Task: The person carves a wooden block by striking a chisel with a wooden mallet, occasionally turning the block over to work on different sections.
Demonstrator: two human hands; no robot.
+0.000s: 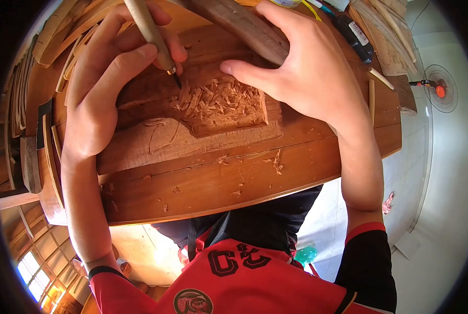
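My left hand point(108, 78) is closed around a carving chisel point(152, 36) with a pale wooden handle and a metal ferrule. Its dark tip points down at the carved wooden board point(145, 144), beside a heap of wood shavings point(218, 102) in the recessed area. My right hand point(312, 68) is wrapped round one end of a thick, dark wooden bar point(239, 26), held above the board's far side. The bar's other end runs out of view at the top. Curved pencil-like lines mark the board's near left part.
The board lies on a brown wooden table point(255, 178) scattered with chips. Wooden strips point(50, 152) are stacked at left. A black bottle point(353, 36) and a pale stick point(382, 78) lie at right. A fan point(441, 90) stands beyond the table.
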